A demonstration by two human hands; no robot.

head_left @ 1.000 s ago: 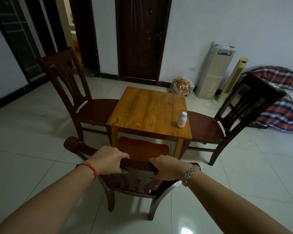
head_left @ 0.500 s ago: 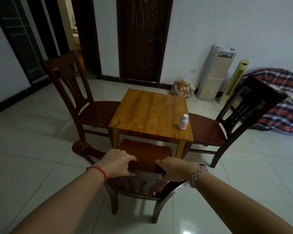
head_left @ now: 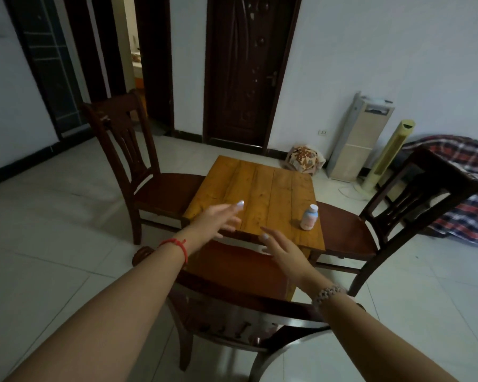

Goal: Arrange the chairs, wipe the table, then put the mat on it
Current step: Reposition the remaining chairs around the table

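**Three chairs drawn up to the square table, both hands free above it**

Pale tiled floor (head_left: 53, 244) lies open on the near left and near right of the furniture, and a wide strip of it runs between the table's far edge and the wall with the dark door (head_left: 240, 73).

The wooden table (head_left: 257, 194) is roughly square; its planks run from the near edge to the far edge. A left chair (head_left: 138, 166) stands at the table's left side, its seat edge touching or slipping just under the top, its backrest on the outer side. A right chair (head_left: 392, 216) mirrors it, seat tucked to the right edge, backrest outward. The near chair (head_left: 232, 277) sits at the near edge, seat reaching under the top, its curved backrest rail closest to the camera.

The left hand (head_left: 218, 220) hovers over the near left part of the tabletop, fingers spread and holding nothing. The right hand (head_left: 283, 250) hovers over the near edge, also spread and empty.

A small bottle (head_left: 309, 217) with a white cap stands upright near the table's near right corner; its contents cannot be made out.
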